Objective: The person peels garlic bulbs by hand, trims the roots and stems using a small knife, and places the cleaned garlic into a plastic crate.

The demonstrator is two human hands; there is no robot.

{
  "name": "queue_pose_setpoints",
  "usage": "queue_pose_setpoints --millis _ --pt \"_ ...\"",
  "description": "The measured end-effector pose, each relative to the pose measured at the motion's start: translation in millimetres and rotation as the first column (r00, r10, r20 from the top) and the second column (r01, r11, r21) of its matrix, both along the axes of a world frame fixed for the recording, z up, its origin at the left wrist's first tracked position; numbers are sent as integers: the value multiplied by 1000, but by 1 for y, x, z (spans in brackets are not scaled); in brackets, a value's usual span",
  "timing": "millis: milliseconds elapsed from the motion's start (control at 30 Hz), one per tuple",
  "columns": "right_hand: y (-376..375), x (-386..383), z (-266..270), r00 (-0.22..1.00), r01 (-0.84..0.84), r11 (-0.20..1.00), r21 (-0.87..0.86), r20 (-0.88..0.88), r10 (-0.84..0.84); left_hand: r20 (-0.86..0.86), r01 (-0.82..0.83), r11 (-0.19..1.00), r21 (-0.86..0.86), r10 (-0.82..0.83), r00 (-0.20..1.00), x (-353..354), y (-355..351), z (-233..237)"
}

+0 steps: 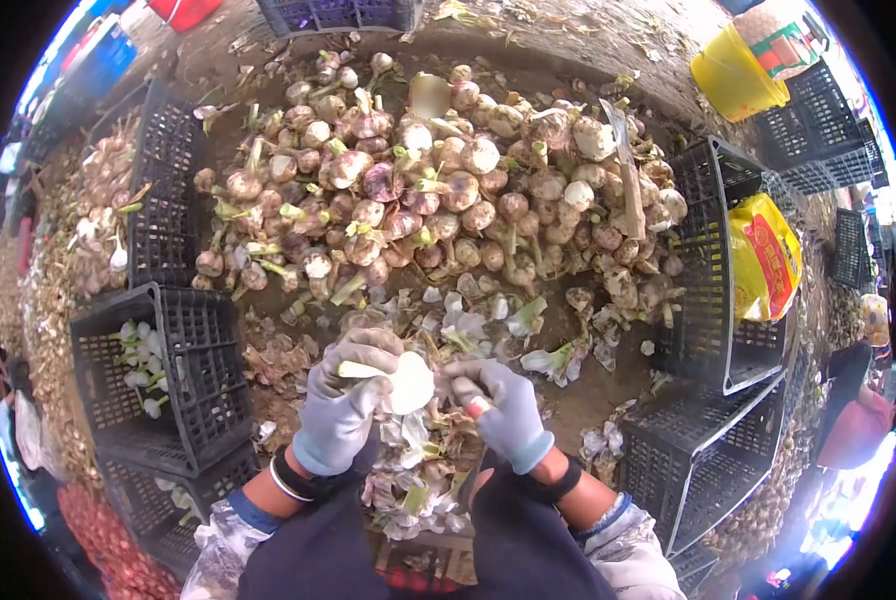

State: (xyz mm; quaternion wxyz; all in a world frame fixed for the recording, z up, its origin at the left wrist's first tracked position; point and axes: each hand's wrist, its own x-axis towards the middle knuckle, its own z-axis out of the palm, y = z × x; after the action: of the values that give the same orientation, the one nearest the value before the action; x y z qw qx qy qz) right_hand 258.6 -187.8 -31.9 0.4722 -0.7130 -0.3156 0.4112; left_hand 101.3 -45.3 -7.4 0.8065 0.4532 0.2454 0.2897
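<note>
A white, peeled garlic bulb [411, 384] with a short pale stem is held in my left hand [340, 400], whose gloved fingers wrap around the stem end. Just right of the bulb, my right hand [501, 402], gloved too, has its fingers drawn together in a pinch. What lies between those fingertips, if anything, is hidden; a reddish patch shows at the thumb. Below both hands, loose papery garlic skins [408, 490] lie between my knees. Ahead is a large heap of unpeeled garlic bulbs [438, 190], stems attached.
A wooden-handled blade [628, 185] rests on the heap's right side. Black plastic crates [203, 375] stand at left, one with white bulbs inside. More crates [698, 450] are at right, near a yellow bag [765, 258]. A yellow bucket [736, 75] stands farther back.
</note>
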Motion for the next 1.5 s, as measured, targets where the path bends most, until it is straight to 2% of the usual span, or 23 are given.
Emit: queue_pose_setpoints --millis 33,167,233,267,400,433,467,667,733,767,800,867,933,1000,1067,1133,1200,1233,1267,1333,1400,1433,1500 --pt "2 -3 11 978 97 995 36 -187 -89 -33 7 1000 28 -6 999 -1 -2 -3" --pt "16 -12 50 980 12 995 103 195 -32 -160 75 967 244 -36 986 3 -7 8" --pt "16 -10 43 971 9 984 180 235 -52 -178 109 896 430 -34 983 4 -4 5" --pt "16 -10 40 966 7 977 215 252 -63 -138 74 950 304 -33 990 4 -5 5" --pt "12 -14 7 986 118 993 13 -119 -116 37 51 992 -116 -47 998 2 -7 4" --pt "10 -16 12 998 57 998 4 31 -57 90 52 977 -206 -34 995 3 -8 1" --pt "9 -17 11 1000 16 999 -35 -11 -17 143 64 954 -294 -22 989 3 -8 -2" --pt "5 -34 30 907 -247 966 -76 -369 203 21 -59 768 -637 94 995 -12 -6 -32" --pt "-3 -46 34 861 -444 893 76 -238 448 -6 -122 730 -672 160 987 -7 -1 -36" --pt "-5 -50 35 816 -540 830 139 -155 556 98 -64 599 -798 234 967 -5 12 -37" --pt "-5 -52 38 811 -557 820 130 -129 571 79 -81 684 -725 199 977 -8 22 -37" --pt "-5 -50 41 792 -599 794 105 -73 607 13 -114 568 -815 214 977 -7 18 -43" --pt "8 -30 34 951 -255 955 152 220 219 4 -93 552 -828 171 985 -5 12 -38" --pt "33 -21 36 871 -106 968 227 490 -19 42 -27 528 -849 119 992 -4 7 -38" --pt "39 -19 30 816 -75 949 305 566 -118 130 82 499 -863 61 990 -6 2 -44" --pt "33 -26 4 876 -135 926 353 479 -55 -78 -79 743 -665 36 996 -3 -4 -45" --pt "23 -45 1 985 -108 964 242 159 71 38 -95 645 -758 189 981 1 1 -44" --pt "9 -63 9 984 -167 975 150 -32 173 -14 -143 702 -698 186 982 -3 12 -67" --pt "2 -75 25 937 -306 887 345 -55 345 -85 -228 552 -802 271 959 -9 30 -72" --pt "8 -65 28 664 -550 657 515 -208 719 -110 -288 513 -809 349 931 -11 39 -60" --pt "21 -40 21 656 -692 655 302 -115 746 -73 -233 453 -861 342 937 -15 29 -63" --pt "21 -29 27 677 -735 677 21 48 734 -47 -199 428 -882 340 939 -12 28 -62" --pt "33 -11 30 472 -657 567 -497 315 823 -59 -225 465 -856 345 937 -8 26 -56"
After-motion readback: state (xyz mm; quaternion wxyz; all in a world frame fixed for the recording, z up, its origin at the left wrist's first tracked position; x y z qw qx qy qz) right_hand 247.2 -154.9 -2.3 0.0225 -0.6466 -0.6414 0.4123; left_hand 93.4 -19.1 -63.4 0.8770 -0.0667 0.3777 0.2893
